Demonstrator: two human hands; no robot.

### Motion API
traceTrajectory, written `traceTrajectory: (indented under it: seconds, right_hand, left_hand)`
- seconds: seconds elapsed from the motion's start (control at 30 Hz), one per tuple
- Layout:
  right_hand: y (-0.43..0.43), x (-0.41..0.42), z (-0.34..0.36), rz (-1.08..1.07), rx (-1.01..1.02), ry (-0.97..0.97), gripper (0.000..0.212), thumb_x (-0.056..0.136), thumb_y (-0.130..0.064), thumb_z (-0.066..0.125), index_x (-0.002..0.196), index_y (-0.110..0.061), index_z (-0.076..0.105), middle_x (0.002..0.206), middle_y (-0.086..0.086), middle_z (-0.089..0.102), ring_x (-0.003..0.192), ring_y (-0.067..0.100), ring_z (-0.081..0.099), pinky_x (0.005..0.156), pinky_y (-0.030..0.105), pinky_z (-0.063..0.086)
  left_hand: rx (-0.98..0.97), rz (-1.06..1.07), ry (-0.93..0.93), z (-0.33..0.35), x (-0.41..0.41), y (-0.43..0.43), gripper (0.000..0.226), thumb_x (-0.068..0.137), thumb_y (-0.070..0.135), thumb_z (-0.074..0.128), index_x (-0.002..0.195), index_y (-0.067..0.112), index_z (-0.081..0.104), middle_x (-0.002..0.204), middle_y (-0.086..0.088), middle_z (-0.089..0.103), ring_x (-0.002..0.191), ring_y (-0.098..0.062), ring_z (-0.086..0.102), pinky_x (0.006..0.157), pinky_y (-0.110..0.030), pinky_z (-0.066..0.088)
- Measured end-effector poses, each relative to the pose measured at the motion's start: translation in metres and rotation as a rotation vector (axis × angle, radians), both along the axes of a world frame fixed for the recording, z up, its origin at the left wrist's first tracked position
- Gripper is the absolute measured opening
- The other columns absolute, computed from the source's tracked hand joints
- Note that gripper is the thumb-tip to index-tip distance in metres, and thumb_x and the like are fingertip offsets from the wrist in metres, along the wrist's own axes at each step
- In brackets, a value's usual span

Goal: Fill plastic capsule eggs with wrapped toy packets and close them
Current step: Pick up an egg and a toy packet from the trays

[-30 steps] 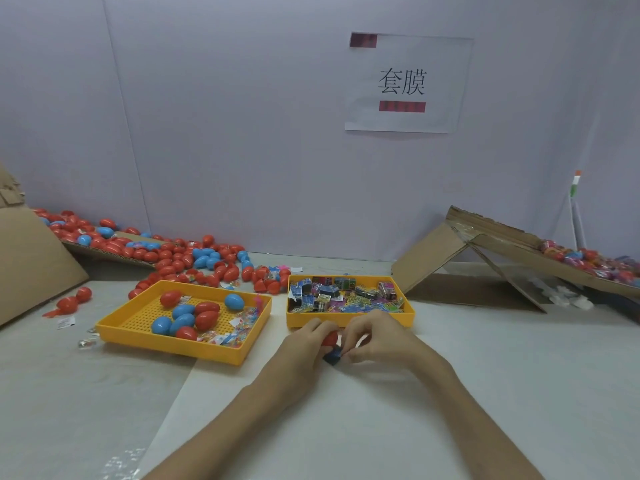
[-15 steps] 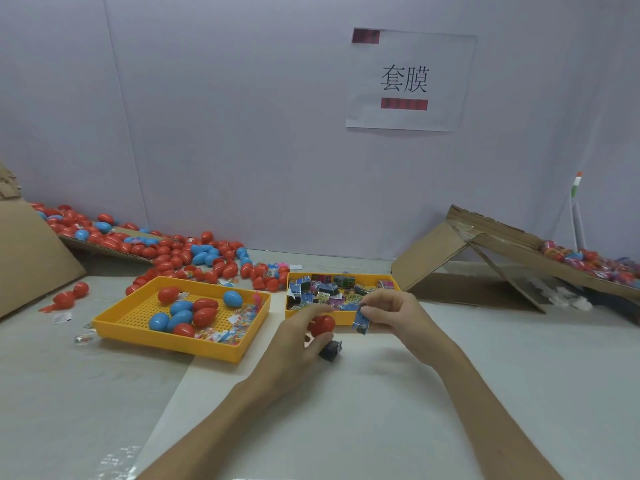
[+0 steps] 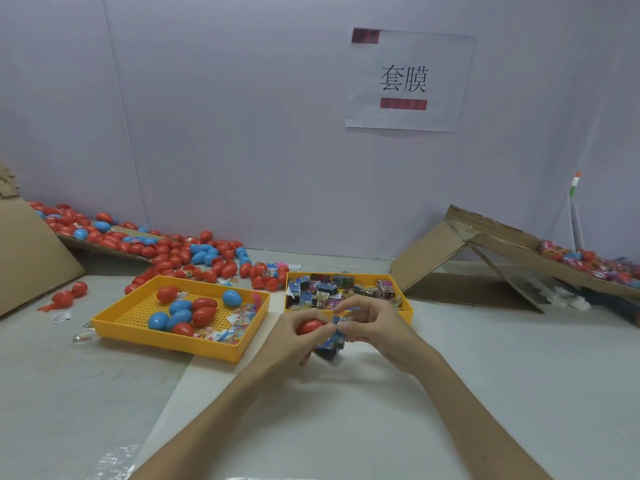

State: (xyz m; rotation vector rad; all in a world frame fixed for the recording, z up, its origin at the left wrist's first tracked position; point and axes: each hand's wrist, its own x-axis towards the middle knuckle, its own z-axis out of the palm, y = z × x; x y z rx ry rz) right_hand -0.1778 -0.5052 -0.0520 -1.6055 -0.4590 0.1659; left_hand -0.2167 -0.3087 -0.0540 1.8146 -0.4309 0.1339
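Change: the right hand [image 3: 377, 327] has come back from over the packet tray [image 3: 410, 311] toward the left hand [image 3: 294, 337]; the blue packet [image 3: 337, 329] it carries, apart from the red egg [image 3: 309, 326] half a second ago, now meets it
Left hand: just in front of the packet tray; fingers curled round the red egg, thumb on its top; whether the egg is open or closed I cannot tell
Right hand: in front of the packet tray, near its front rim; thumb and forefinger pinch the blue packet; the other fingers loosely bent
Blue packet: between the two hands, above the table [image 3: 485, 375], touching the egg
Dark packet [image 3: 327, 352]: on the table under the hands, in front of the packet tray; blurred
Packet tray: yellow; full of small wrapped packets
Egg tray [image 3: 166, 341]: yellow, just left of the packet tray; red and blue eggs inside, small clear wrappers at its right side
Loose eggs [image 3: 194, 254]: behind and left of the packet tray, along the wall
Cardboard ramp [image 3: 485, 244]: right of the packet tray and behind it
Paper sign [image 3: 408, 81]: on the wall, high above the packet tray
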Motion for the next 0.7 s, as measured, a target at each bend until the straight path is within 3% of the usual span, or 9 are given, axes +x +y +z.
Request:
traceTrajectory:
  seconds: [0.1,0.2,0.33,0.47,0.7]
  right_hand:
    - [0.000,0.000,-0.001,-0.006,-0.018,-0.016,0.017,0.084,-0.009,0.078,0.099,-0.016,0.074,0.092,0.020,0.074,0.089,0.029,0.070,0.082,0.043,0.055]
    - [0.002,0.001,-0.001,-0.010,-0.035,-0.025,0.022,0.081,-0.020,0.080,0.101,-0.014,0.073,0.097,0.021,0.074,0.090,0.031,0.070,0.084,0.045,0.055]
    - [0.004,0.001,-0.002,-0.041,0.012,0.009,0.025,0.084,-0.031,0.076,0.101,-0.012,0.071,0.082,0.008,0.072,0.070,0.018,0.066,0.069,0.031,0.055]
    - [0.004,0.002,-0.001,-0.054,0.061,0.042,0.031,0.081,-0.037,0.074,0.098,-0.011,0.069,0.084,0.009,0.072,0.066,0.017,0.064,0.066,0.028,0.053]
    - [0.004,0.002,-0.003,-0.027,-0.005,0.013,0.005,0.094,-0.018,0.069,0.095,-0.014,0.072,0.081,0.005,0.071,0.069,0.018,0.065,0.065,0.025,0.052]
  left_hand:
    - [-0.002,0.003,0.023,-0.001,0.001,0.001,0.010,0.096,0.012,0.067,0.088,0.010,0.072,0.057,0.014,0.063,0.046,-0.005,0.052,0.048,-0.018,0.045]
    - [-0.021,0.002,0.054,-0.002,0.002,0.000,0.011,0.096,0.012,0.068,0.087,0.014,0.073,0.059,0.009,0.064,0.051,-0.007,0.056,0.051,-0.019,0.048]
    - [-0.083,0.054,0.092,-0.006,0.011,0.004,0.008,0.095,0.019,0.069,0.090,0.014,0.073,0.061,0.000,0.063,0.053,-0.015,0.057,0.054,-0.026,0.048]
    - [-0.130,0.082,0.099,-0.011,0.017,0.009,0.013,0.094,0.023,0.071,0.082,0.025,0.073,0.062,-0.003,0.063,0.053,-0.015,0.057,0.052,-0.025,0.047]
    - [-0.127,0.098,0.084,-0.013,0.019,0.009,0.011,0.093,0.027,0.072,0.084,0.033,0.073,0.064,0.002,0.065,0.056,-0.012,0.060,0.053,-0.023,0.049]
